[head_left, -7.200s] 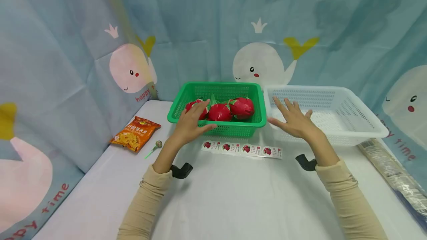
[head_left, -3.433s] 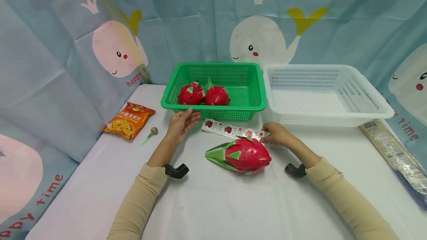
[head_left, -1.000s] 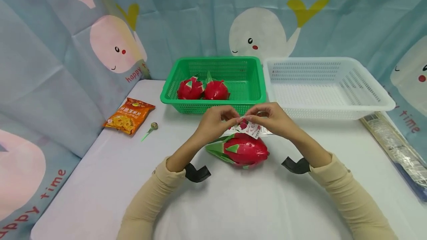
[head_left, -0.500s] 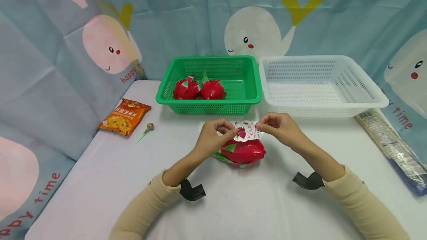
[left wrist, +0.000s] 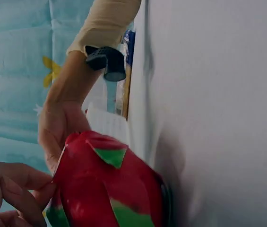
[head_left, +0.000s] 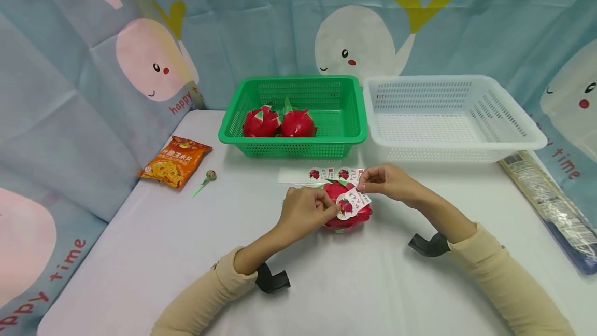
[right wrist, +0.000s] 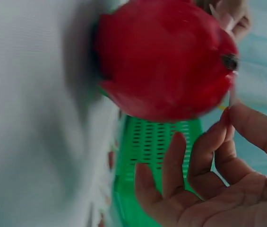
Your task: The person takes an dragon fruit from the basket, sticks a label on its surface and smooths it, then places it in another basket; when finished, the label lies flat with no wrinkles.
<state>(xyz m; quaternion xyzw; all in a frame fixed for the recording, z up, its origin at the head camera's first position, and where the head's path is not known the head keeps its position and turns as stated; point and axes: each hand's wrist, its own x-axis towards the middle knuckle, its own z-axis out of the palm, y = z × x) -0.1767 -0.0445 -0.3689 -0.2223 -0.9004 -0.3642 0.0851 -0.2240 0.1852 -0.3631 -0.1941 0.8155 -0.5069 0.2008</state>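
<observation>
A whole red dragon fruit [head_left: 361,216] with green scales lies on the white table, its leafy end mostly hidden behind my left hand [head_left: 300,214]. Over its upper side is a white sticker [head_left: 355,202] with a dragon fruit picture, stretched between both hands. The left thumb and forefinger pinch the sticker's rounded end, while my right hand [head_left: 388,183] pinches its other end at the upper right. In the left wrist view, those left fingertips [left wrist: 48,187] are right at the fruit's surface. The right wrist view shows the right hand's other fingers loosely bent beside the fruit.
Behind the hands lies the sticker strip [head_left: 322,174]. A green basket [head_left: 298,148] with two dragon fruits [head_left: 298,124] stands at the back, beside a white basket [head_left: 457,152]. A snack bag [head_left: 176,162] and lollipop [head_left: 211,175] lie left; a clear package [head_left: 550,211] lies right.
One dragon fruit has come from the green basket onto the table. A sticker has been peeled off the strip; over the last second both hands have turned and lowered it onto the fruit.
</observation>
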